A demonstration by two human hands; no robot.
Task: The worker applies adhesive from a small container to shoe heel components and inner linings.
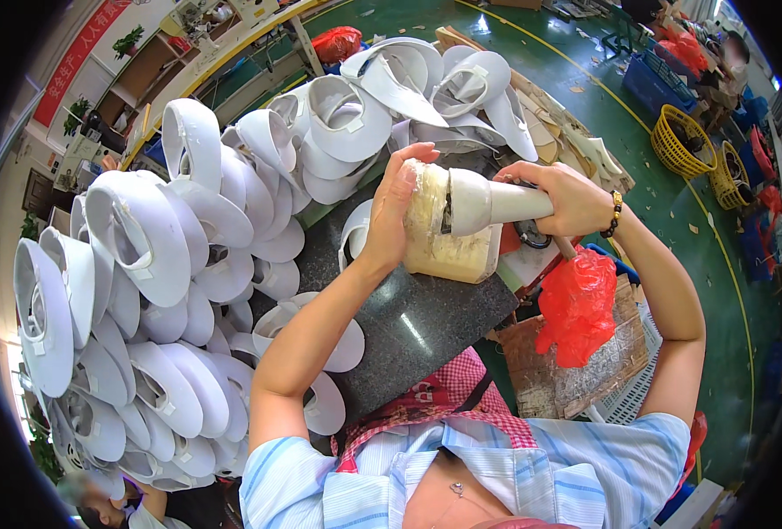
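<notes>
My left hand (pixel 389 212) grips a pale yellow, glue-crusted container (pixel 444 247) and holds it up over the dark stone worktop (pixel 408 326). My right hand (pixel 558 196) is closed around a white shoe part with a tapering heel (pixel 488 201), pressing it against the container's top. A brush handle (pixel 564 247) sticks down below my right hand. A beaded bracelet (pixel 617 213) sits on my right wrist.
Many white shoe pieces (pixel 144 264) are stacked on racks to the left and behind (pixel 391 88). A red plastic bag (pixel 576 304) hangs at the bench's right edge above a woven mat (pixel 567 379). Yellow baskets (pixel 682 141) stand on the green floor. A person's head (pixel 100 502) shows at lower left.
</notes>
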